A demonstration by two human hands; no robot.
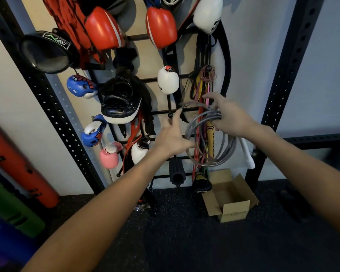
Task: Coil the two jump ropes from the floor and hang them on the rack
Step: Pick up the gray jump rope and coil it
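My right hand (231,116) is clamped on the grey coiled rope (210,138), held up at the rack (173,111) by a knobbed peg (170,115). Left hand (173,138) open, fingers spread, touching the coil's edge. Risk: loops slip and uncoil, or snag the bands (199,107) hanging behind.

Boxing gloves (168,80), focus pads (120,101) and hanging bands (199,89) crowd the black wall rack (175,111). Bare wall (249,75) lies open to its right. An open cardboard box (231,195) sits on the floor below.

2 hands (172,137) (229,114), 1 coiled rope (210,138), 1 box (231,195)
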